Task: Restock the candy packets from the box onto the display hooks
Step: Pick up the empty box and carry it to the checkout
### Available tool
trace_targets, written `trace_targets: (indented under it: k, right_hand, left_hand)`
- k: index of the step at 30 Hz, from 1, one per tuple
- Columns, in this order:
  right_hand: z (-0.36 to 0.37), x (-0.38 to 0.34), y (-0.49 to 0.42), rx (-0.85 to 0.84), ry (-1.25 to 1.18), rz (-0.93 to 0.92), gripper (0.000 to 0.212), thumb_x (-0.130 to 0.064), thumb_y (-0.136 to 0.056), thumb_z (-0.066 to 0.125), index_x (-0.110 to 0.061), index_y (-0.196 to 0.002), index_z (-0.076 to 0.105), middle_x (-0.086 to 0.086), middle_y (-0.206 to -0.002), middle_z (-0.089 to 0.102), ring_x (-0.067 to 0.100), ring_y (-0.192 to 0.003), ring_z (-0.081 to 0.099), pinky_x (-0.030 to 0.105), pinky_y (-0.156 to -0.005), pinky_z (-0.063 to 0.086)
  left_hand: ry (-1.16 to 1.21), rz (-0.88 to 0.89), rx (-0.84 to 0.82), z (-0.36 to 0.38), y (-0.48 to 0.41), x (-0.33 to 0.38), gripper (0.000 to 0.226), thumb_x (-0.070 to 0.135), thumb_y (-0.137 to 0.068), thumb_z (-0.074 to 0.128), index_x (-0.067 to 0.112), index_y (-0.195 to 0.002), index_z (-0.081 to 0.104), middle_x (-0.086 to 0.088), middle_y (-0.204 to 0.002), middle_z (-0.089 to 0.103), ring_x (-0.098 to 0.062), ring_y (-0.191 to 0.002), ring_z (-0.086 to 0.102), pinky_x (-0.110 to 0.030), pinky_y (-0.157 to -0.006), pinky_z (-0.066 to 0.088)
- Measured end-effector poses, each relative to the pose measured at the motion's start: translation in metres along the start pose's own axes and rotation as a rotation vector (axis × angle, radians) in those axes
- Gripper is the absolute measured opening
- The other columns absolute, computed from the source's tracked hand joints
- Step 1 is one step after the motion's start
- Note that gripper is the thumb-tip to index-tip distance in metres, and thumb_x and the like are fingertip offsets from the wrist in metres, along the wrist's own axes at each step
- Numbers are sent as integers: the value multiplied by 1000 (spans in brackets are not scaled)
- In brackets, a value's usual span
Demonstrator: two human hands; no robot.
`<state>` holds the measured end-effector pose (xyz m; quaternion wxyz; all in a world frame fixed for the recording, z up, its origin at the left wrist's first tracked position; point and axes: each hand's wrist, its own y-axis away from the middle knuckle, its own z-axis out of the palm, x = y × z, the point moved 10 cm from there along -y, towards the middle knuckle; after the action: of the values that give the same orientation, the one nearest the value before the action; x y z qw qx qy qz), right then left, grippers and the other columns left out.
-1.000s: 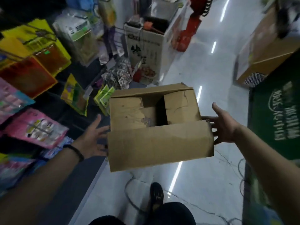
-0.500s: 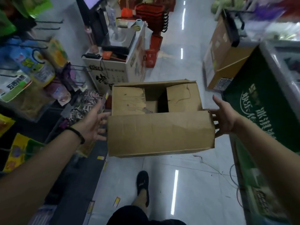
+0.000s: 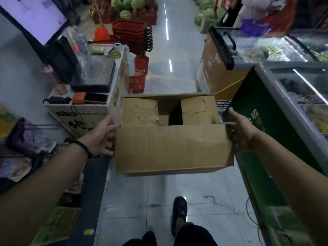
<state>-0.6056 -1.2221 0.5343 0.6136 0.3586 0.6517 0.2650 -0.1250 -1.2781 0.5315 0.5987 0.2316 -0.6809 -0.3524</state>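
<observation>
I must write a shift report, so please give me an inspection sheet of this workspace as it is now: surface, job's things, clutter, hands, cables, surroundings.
Surface: glossy tiled floor, aisle ahead open.
Job's things: cardboard box carried in the air, top flaps partly folded in; candy packets inside not visible.
Clutter: red baskets stacked ahead; one more on the floor by the counter.
Hands: left hand and right hand press the box's two ends.
Cables: thin cable loose on the floor at right.
Surroundings: checkout counter with monitor at left, green freezer at right, watermelons far ahead.
</observation>
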Motion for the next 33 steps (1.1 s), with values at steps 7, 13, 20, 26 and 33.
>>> trace_targets:
  k: [7, 13, 20, 26, 33]
  right_hand:
    - [-36, -124, -96, -73, -7, -21, 110, -102, -62, 50, -25, -140, 60, 6, -141, 54, 45, -122, 52, 76, -95, 45]
    - [-55, -235, -161, -104, 21, -60, 113, -101, -66, 48, -24, -147, 57, 9, -141, 56, 45, -121, 54, 72, -85, 52]
    - [-50, -355, -248, -93, 48, -55, 112, -102, -66, 46, -23, -145, 57, 11, -144, 55, 47, -126, 52, 70, -86, 52]
    - [-35, -468, -330, -54, 95, -54, 113, -102, -64, 50, -21, -144, 59, 10, -140, 56, 46, -125, 53, 73, -107, 38]
    - [-25, -599, -405, -22, 54, -74, 97, -101, -68, 48, -23, -124, 66, 12, -136, 58, 47, -124, 55, 76, -104, 38]
  left_hand:
    - [45, 38, 73, 23, -86, 124, 90, 94, -83, 33, 22, -119, 71, -11, -106, 71, -40, -89, 68, -69, -104, 43]
    - [86, 36, 145, 21, -141, 216, 93, 95, -81, 35, 27, -136, 67, -8, -110, 63, -30, -85, 62, -42, -68, 58]
    - [74, 18, 153, 2, -232, 309, 107, 105, -64, 37, 25, -126, 71, -11, -128, 64, -39, -110, 63, -51, -77, 61]
    - [145, 12, 142, -30, -331, 404, 101, 101, -69, 41, 28, -134, 65, -15, -139, 60, -47, -127, 57, -64, -100, 51]
    - [107, 57, 94, -46, -413, 533, 95, 96, -81, 32, 27, -140, 61, -12, -137, 61, -40, -120, 62, -53, -88, 60]
